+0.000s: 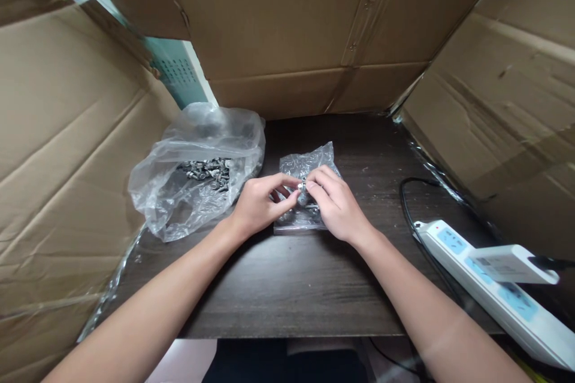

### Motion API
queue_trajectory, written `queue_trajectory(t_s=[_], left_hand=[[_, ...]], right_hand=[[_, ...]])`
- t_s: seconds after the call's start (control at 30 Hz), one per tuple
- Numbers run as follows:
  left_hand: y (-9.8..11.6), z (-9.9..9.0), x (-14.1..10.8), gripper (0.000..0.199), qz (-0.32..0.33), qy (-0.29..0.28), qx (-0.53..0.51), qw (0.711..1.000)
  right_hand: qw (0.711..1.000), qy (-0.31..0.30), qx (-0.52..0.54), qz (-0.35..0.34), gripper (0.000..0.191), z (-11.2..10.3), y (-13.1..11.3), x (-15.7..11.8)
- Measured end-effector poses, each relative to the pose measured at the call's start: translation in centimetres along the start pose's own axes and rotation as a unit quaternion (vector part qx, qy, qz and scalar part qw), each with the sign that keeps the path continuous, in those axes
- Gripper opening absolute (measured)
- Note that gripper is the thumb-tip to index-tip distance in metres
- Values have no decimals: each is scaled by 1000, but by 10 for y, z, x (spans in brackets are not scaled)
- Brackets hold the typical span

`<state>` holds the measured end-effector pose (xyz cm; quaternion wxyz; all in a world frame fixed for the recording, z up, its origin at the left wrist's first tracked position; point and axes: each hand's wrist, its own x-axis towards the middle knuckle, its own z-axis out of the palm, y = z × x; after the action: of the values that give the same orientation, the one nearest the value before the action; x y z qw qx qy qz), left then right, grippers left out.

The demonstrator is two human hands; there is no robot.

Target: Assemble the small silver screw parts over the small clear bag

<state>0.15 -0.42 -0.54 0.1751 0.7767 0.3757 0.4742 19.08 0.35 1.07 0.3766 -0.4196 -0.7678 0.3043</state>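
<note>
Over a small clear plastic bag (294, 166), my left hand (263, 202) and my right hand (338, 202) meet fingertip to fingertip. Pinched between them is a small shiny metal fastener (302, 184); its exact kind is too small to make out. Thumb and forefinger of the left hand are closed at its left side, and the right fingers are closed on its right side. The small bag lies flat on the dark table beneath the hands, with some metal pieces showing through it. To the left, a larger clear plastic bag (179, 155) sits open, with many loose metal screws or bolts (211, 172) inside.
Cardboard walls (287, 18) surround the dark wood-grain table (287, 293) at the back and both sides. On the right lies a white power strip (489, 287) with a white adapter (516, 263) plugged in. A black cable (406, 203) curves beside it.
</note>
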Motion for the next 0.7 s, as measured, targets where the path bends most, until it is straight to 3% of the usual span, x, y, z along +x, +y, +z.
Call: queue_trajectory(t_s=[0.7], left_hand=[[-1,-1,-1,13,7,-11,5,1000]], right_hand=[[1000,-12,20,-17,29,3,4,1]])
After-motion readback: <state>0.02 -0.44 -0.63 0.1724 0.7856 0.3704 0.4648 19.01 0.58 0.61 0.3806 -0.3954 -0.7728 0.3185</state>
